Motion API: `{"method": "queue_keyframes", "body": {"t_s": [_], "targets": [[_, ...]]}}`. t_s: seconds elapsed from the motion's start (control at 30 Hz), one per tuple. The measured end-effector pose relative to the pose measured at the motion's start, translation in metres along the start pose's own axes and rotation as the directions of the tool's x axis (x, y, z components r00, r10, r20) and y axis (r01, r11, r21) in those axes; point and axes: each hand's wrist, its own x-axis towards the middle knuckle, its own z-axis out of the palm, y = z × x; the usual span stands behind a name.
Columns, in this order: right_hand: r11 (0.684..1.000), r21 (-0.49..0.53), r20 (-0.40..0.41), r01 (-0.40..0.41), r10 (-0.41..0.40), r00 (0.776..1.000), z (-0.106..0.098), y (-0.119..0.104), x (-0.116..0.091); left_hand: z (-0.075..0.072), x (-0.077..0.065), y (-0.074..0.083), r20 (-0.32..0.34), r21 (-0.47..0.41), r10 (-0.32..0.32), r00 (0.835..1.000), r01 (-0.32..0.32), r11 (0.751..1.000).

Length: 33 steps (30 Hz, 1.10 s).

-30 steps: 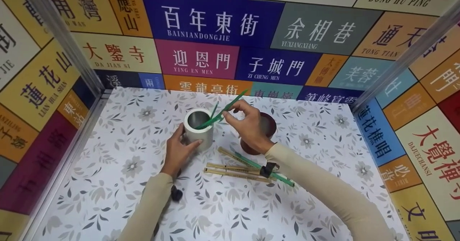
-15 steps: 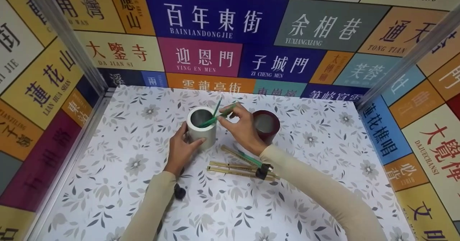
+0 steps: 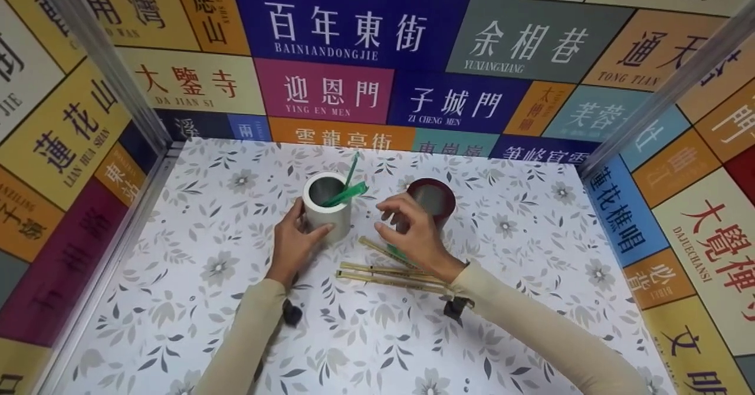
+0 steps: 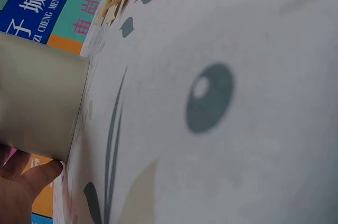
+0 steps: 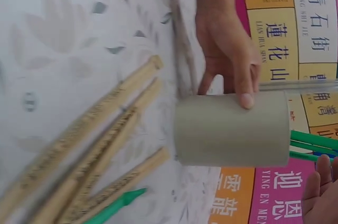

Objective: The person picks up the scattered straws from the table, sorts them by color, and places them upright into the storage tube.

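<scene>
My left hand [image 3: 292, 244] grips a pale, off-white cylindrical pen holder [image 3: 337, 215], thumb on the near side and fingers round its left. Several green sticks [image 3: 353, 191] lean out of its mouth, one standing steeper than the others. In the right wrist view the holder's smooth side wall [image 5: 232, 131] shows, with the left thumb against it. To the right, my right hand [image 3: 416, 233] is in the air with loosely bent fingers and nothing between them, apart from the sticks. Its fingertips [image 5: 311, 189] appear close to the stick ends in the right wrist view.
A dark red cup [image 3: 446, 200] stands right behind the right hand. Several tan bamboo strips [image 3: 377, 280] with dark markings lie in front of it, along with a green stick [image 5: 119, 205] partly hidden by the right hand. Printed panels [image 3: 330, 91] wall in the floral tabletop.
My right hand has released the green stick, which now rests in the pen holder, and has drawn back to the right and nearer me. The left hand keeps its hold.
</scene>
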Motion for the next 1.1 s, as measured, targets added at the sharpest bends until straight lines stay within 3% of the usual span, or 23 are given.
{"method": "queue_keyframes", "body": {"t_s": [0.2,0.4,0.57,0.7,0.9,1.1], "targets": [[0.997,-0.051,0.037,0.060,-0.058,0.998,-0.002,0.013,-0.036,-0.002,-0.001,-0.002,-0.007,0.015,-0.008,1.000,0.008,1.000],[0.999,-0.035,0.045,-0.025,0.027,0.999,-0.006,0.029,-0.065,-0.001,-0.001,-0.003,0.000,0.004,0.003,1.000,-0.003,1.000],[0.990,-0.100,0.011,-0.102,0.104,0.995,-0.014,0.061,-0.088,0.000,-0.001,-0.002,-0.003,-0.020,-0.015,1.000,0.015,1.000],[0.980,-0.130,-0.006,-0.150,0.150,0.989,-0.023,0.085,-0.099,0.000,-0.002,0.000,-0.019,-0.025,-0.046,0.999,0.045,0.999],[0.964,-0.116,0.016,-0.237,0.241,0.970,-0.036,0.101,-0.111,0.002,-0.003,0.002,-0.024,-0.026,-0.048,0.999,0.047,0.999],[0.945,-0.234,-0.006,-0.231,0.236,0.972,-0.046,0.112,-0.121,0.003,-0.002,0.002,-0.017,-0.031,-0.040,0.999,0.039,0.999]]}}
